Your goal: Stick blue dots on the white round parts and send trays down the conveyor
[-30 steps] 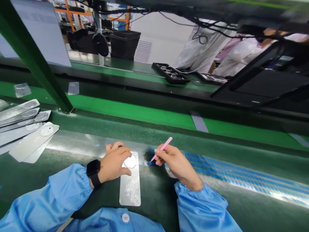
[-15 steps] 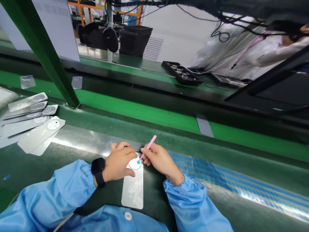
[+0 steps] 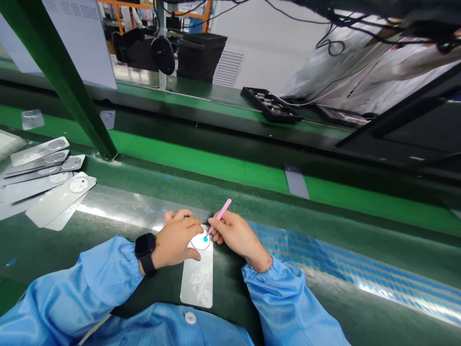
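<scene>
A silver-grey phone-back-shaped panel (image 3: pixel 197 283) lies on the dark green bench in front of me, with a white round area (image 3: pixel 200 241) at its far end. My left hand (image 3: pixel 177 239) rests over the left side of that end, fingers spread and the thumb on the panel. My right hand (image 3: pixel 234 236) pinches pink tweezers (image 3: pixel 221 215) at the right edge. Their tips meet a small bright blue dot (image 3: pixel 205 239) on the white area. Part of the round area is under my left fingers.
Several similar panels (image 3: pixel 59 202) lie fanned in a pile at the left. Beside my right arm runs a strip with rows of blue dots (image 3: pixel 317 259). Behind is a green belt (image 3: pixel 201 163) bearing a grey panel (image 3: pixel 297 181). A green post (image 3: pixel 72 91) rises at the left.
The grey panel and the small clear pieces on the green belt have shifted left. My hands and the tweezers stay nearly in place at the blue dot.
</scene>
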`<state>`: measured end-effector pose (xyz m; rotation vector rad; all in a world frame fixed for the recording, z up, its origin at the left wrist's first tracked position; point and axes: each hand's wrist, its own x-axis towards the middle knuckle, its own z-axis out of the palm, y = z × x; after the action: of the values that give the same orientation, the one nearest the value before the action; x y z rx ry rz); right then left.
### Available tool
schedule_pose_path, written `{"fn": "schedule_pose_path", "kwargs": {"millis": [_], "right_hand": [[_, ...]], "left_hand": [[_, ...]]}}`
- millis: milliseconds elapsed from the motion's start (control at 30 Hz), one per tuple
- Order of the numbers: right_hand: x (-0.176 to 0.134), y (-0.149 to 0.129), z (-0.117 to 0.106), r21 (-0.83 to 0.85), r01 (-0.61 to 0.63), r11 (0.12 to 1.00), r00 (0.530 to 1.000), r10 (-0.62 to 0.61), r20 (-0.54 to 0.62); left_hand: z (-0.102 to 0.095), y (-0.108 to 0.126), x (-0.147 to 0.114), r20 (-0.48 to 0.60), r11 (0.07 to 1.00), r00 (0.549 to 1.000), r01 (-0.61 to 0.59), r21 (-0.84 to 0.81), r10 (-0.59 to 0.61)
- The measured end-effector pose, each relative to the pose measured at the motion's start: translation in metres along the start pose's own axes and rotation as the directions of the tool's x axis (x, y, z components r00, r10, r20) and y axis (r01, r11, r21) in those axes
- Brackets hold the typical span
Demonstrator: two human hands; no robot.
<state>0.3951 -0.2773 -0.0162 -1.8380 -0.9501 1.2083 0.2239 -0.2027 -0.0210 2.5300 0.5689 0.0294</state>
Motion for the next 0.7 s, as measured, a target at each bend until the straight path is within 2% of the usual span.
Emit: {"fn": "schedule_pose_path", "kwargs": {"millis": [400, 700], "right_hand": [[-0.0026, 0.0013, 0.0008, -0.023, 0.020, 1.000, 1.000, -0.020, -0.017], [-0.0035, 0.0035, 0.0017, -0.034, 0.051, 0.998, 0.999, -0.051, -0.019]], "left_hand": [[0.0025, -0.0008, -0.0018, -0.024, 0.997, 0.998, -0.058, 0.052, 0.059], [-0.0013, 0.0065, -0.0051, 0.014, 0.987, 0.997, -0.078, 0.140, 0.077]]}}
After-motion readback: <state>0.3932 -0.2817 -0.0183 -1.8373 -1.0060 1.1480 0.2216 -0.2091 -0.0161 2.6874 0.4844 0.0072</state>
